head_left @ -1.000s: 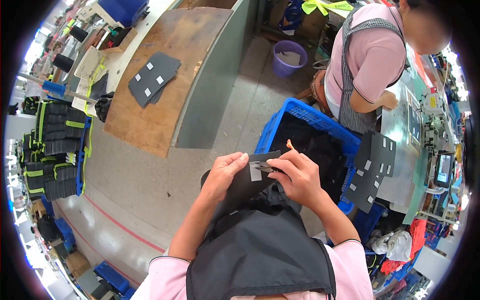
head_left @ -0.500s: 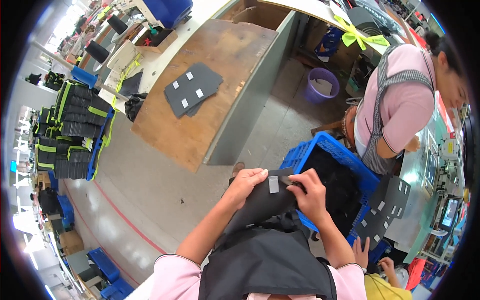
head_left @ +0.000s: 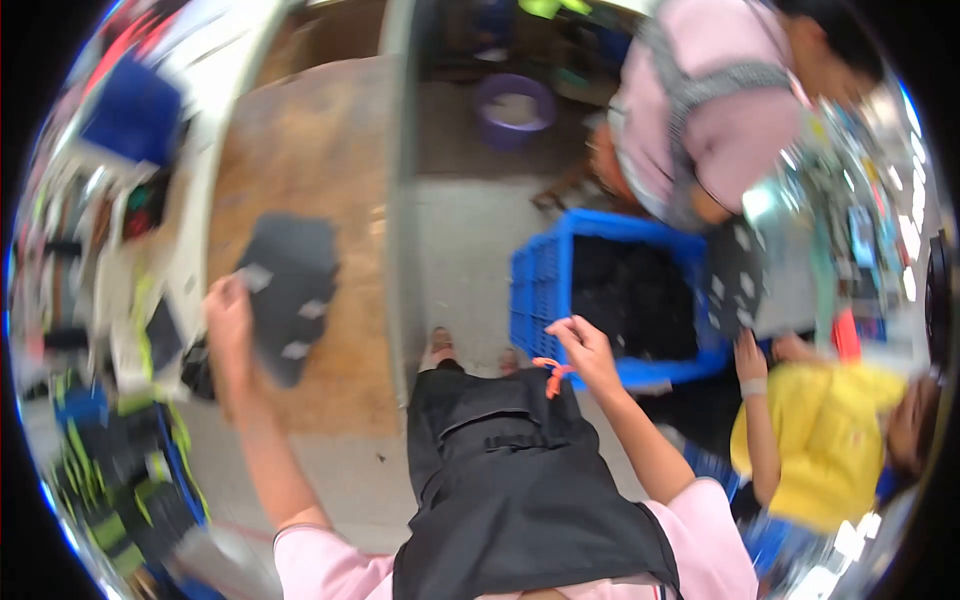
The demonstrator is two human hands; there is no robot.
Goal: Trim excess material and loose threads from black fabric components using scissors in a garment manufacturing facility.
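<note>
My left hand (head_left: 230, 315) is over the left side of the wooden tabletop, fingers closed at the edge of a dark grey fabric panel (head_left: 290, 310). Small whitish patches show on that panel, which lies over the wood; motion blur hides whether others are under it. My right hand (head_left: 590, 352) is raised in front of the blue crate, thumb and fingers pinched together. From its fingertips hangs a small orange-red looped cord (head_left: 553, 376); anything else inside the grip is hidden.
The blue plastic crate (head_left: 545, 295) holds black material. A co-worker in pink (head_left: 715, 90) sits beyond it, and one in yellow (head_left: 820, 440) is at the right, near dark patched panels (head_left: 735, 275). A purple bin (head_left: 515, 110) stands on the floor behind.
My view has turned toward the wooden tabletop. My hands have moved apart: the left has carried the panel from my lap to the tabletop, and the right is now away from it with the orange-red cord.
</note>
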